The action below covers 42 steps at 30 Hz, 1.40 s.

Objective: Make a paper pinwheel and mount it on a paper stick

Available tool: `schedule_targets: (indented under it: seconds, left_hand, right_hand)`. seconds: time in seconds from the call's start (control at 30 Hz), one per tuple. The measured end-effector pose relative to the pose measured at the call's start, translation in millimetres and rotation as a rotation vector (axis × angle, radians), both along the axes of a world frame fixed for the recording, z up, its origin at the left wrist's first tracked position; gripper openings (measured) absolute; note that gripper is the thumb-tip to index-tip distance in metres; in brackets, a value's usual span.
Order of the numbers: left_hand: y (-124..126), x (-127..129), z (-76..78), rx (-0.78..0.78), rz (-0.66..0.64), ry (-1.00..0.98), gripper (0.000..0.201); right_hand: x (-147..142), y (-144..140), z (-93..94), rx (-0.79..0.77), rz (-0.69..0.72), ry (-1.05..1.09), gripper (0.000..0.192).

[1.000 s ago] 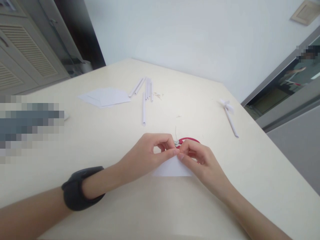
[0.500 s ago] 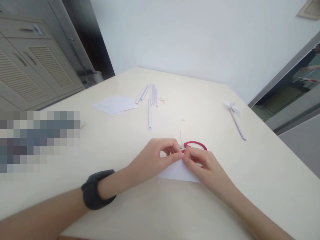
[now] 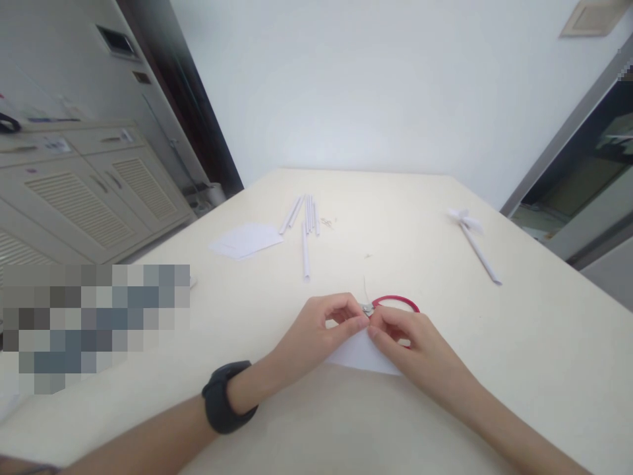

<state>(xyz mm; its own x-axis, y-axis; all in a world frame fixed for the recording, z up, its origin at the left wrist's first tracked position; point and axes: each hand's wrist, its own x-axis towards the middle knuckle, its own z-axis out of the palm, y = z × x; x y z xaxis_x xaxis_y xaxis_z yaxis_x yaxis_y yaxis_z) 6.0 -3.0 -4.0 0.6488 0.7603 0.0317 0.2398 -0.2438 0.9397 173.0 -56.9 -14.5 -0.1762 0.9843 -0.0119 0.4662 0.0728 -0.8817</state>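
Note:
A white sheet of paper (image 3: 363, 353) lies near the front of the table, its top edge pinched between both hands. My left hand (image 3: 333, 328), below a black wristband, is closed with thumb and index finger on the paper's edge. Right beside it, my right hand (image 3: 405, 336) pinches the same edge, fingertips almost touching the left ones. Just behind the hands lie scissors with red handles (image 3: 398, 302), partly covered by my right hand. Exactly how the paper is folded under the fingertips is hidden.
Several rolled white paper tubes (image 3: 305, 254) lie toward the back of the white table (image 3: 277, 402). Left of them is a stack of white paper (image 3: 242, 241). A paper pinwheel on a tube (image 3: 477, 247) rests at the right. Small bits (image 3: 327, 223) lie near the tubes.
The camera view has tilted up and shifted left, so the table things appear lower and further right. Both hands keep their pinch on the paper with little visible movement.

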Motion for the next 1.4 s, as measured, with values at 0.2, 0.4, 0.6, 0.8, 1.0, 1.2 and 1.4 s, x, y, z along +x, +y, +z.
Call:
schedule_targets:
  seconds: [0.2,0.4,0.6,0.8,1.0,1.2,1.4]
  left_hand:
    - [0.5,0.7,-11.3,0.02,0.06,-0.078,0.018]
    - [-1.8,0.6,-7.5,0.033,0.055,-0.076,0.016]
    - [3.2,-2.4,-6.1,0.0,0.108,-0.075,0.018]
    - [4.1,-2.0,-1.3,-0.034,0.086,-0.036,0.018]
    - [6.1,-0.8,-10.4,-0.029,0.08,-0.052,0.017]
    - [7.0,-1.8,-14.1,-0.03,0.004,0.009,0.016]
    - [6.0,-1.7,-12.6,0.009,-0.001,-0.004,0.012]
  right_hand:
    - [0.0,0.6,3.7,0.027,-0.025,0.001,0.019]
    - [-1.6,-1.3,6.6,-0.013,-0.036,0.023,0.021]
    - [2.4,2.9,-1.6,0.03,-0.043,0.009,0.018]
    - [1.6,2.1,0.2,0.051,-0.074,0.014,0.019]
    - [1.1,1.9,0.3,0.088,-0.084,0.01,0.02]
    - [1.7,3.3,-1.4,0.124,-0.054,-0.032,0.017]
    - [1.7,2.3,-2.2,0.127,-0.031,-0.017,0.019]
